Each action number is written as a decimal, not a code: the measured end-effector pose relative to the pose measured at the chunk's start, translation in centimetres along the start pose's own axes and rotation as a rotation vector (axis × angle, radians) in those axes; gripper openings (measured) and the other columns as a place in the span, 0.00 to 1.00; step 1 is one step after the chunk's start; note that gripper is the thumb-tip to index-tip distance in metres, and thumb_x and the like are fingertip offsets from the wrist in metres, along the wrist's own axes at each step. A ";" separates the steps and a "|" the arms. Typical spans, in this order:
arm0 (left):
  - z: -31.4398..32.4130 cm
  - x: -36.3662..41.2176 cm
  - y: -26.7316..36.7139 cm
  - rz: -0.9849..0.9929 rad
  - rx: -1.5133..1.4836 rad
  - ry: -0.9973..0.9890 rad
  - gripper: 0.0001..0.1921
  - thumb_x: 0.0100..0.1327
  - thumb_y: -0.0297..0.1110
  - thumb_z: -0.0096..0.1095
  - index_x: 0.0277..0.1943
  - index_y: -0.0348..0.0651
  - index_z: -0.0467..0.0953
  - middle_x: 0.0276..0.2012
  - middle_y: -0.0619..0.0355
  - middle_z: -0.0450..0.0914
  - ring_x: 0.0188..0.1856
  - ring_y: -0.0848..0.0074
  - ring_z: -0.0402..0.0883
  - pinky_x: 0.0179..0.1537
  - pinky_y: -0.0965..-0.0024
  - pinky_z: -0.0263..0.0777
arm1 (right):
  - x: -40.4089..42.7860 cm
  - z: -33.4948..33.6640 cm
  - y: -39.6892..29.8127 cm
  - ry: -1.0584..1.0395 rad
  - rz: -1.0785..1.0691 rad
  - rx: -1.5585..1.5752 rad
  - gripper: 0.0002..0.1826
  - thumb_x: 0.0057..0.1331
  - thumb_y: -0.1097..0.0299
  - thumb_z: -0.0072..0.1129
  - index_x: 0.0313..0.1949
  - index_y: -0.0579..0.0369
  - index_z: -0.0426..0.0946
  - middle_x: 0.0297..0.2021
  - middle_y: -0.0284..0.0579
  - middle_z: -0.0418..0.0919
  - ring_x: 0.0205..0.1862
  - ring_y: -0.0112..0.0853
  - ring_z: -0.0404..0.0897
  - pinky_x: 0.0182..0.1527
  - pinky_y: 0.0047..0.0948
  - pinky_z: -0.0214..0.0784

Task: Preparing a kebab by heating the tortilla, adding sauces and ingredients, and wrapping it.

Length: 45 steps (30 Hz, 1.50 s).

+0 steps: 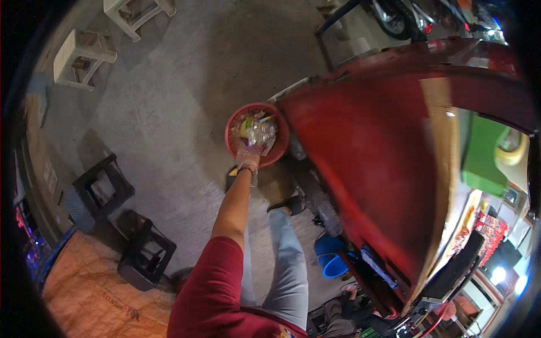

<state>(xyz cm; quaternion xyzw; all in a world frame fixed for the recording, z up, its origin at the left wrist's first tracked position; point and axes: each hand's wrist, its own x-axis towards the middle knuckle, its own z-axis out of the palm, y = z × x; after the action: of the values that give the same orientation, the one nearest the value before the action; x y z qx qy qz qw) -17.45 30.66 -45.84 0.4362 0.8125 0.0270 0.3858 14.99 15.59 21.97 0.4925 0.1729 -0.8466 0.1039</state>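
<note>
Wearing a clear plastic glove, my left hand [249,154] reaches over the near rim of a round red plastic bin [282,148]. Crumpled clear plastic [262,132] and mixed waste lie inside the bin, just beyond the fingers. Whether the fingers grip any of it cannot be told. A dark beaded bracelet [245,169] circles the wrist. My right hand is out of view.
A large red panelled stall or cart [359,139] stands right of the bin. Blue buckets [336,265] sit by its base. Black plastic stools [148,253] and an orange tarpaulin [105,291] are at left, pale stools [82,57] farther off. A person [338,314] is at the bottom.
</note>
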 end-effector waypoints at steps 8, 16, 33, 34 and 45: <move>-4.1 -9.4 -2.8 0.135 0.008 0.007 0.47 0.71 0.62 0.56 0.77 0.29 0.57 0.76 0.27 0.59 0.76 0.39 0.61 0.77 0.48 0.56 | 4.5 1.4 -2.5 -0.085 -0.113 -0.043 0.09 0.67 0.70 0.71 0.41 0.63 0.83 0.40 0.41 0.84 0.36 0.23 0.78 0.34 0.26 0.68; -15.4 -15.2 -6.5 0.149 0.122 -0.022 0.45 0.70 0.57 0.62 0.76 0.27 0.58 0.76 0.29 0.60 0.78 0.41 0.58 0.80 0.50 0.50 | 1.4 4.8 -2.4 -0.307 -0.521 -0.286 0.08 0.67 0.70 0.72 0.39 0.62 0.83 0.38 0.38 0.82 0.34 0.23 0.76 0.33 0.25 0.67; -30.7 -50.8 37.5 1.434 -0.139 -0.081 0.13 0.75 0.37 0.60 0.41 0.34 0.79 0.37 0.47 0.82 0.38 0.56 0.82 0.44 0.56 0.76 | -26.0 0.2 18.1 0.984 -1.434 -0.389 0.16 0.68 0.60 0.72 0.48 0.57 0.82 0.43 0.45 0.84 0.45 0.38 0.84 0.51 0.37 0.75; -30.4 -47.4 39.6 1.301 -0.118 -0.046 0.14 0.77 0.36 0.58 0.46 0.31 0.80 0.41 0.42 0.84 0.41 0.53 0.82 0.48 0.56 0.76 | -27.5 -0.9 21.0 1.476 -1.283 -0.174 0.15 0.69 0.60 0.70 0.47 0.57 0.83 0.43 0.47 0.86 0.44 0.38 0.85 0.50 0.37 0.75; -22.4 -32.0 54.6 1.121 0.275 -0.047 0.11 0.71 0.33 0.56 0.40 0.34 0.79 0.39 0.40 0.83 0.42 0.41 0.79 0.46 0.49 0.73 | -24.1 -18.5 44.6 2.320 -0.369 -0.004 0.29 0.70 0.50 0.66 0.58 0.64 0.77 0.48 0.63 0.84 0.54 0.57 0.81 0.56 0.54 0.68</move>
<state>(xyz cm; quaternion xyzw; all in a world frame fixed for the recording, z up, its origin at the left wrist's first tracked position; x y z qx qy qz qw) 15.81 47.57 9.92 0.8467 0.4445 0.1117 0.2704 57.05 -17.98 25.98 0.9362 0.2339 0.1073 -0.2395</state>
